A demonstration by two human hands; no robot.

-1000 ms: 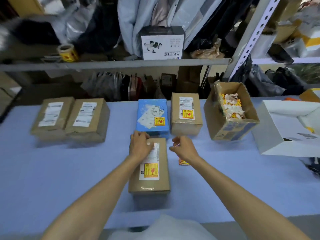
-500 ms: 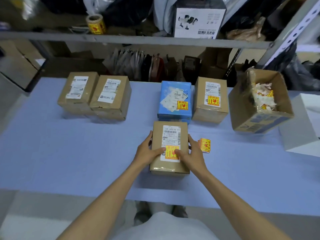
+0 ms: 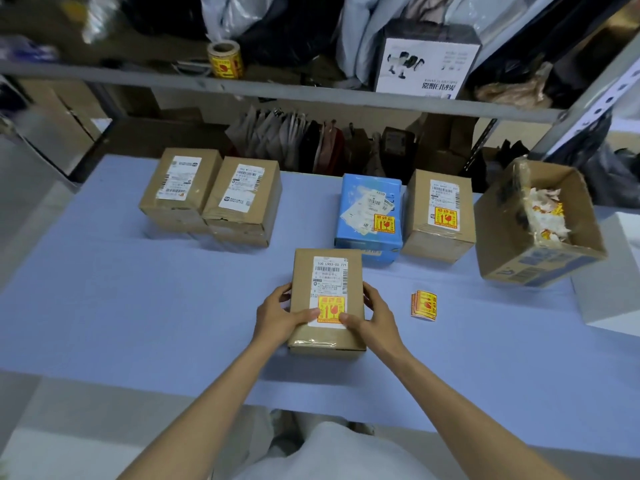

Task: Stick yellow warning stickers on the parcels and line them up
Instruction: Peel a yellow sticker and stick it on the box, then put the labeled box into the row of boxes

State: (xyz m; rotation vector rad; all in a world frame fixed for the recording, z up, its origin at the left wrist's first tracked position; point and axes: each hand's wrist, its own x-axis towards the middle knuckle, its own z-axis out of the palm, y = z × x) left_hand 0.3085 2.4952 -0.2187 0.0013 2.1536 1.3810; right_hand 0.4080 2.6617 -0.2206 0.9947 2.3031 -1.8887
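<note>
Left hand (image 3: 277,315) and right hand (image 3: 375,317) grip the stickered brown cardboard parcel (image 3: 327,303); slide it square beside the blue box (image 3: 369,216), thumbs flat.

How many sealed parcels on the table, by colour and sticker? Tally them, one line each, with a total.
Brown with a yellow sticker: 2, the held parcel and the back-right parcel.
Blue parcel with a sticker: 1.
Brown without stickers: 2, the far-left parcel and its neighbour.
Total: 5.
</note>
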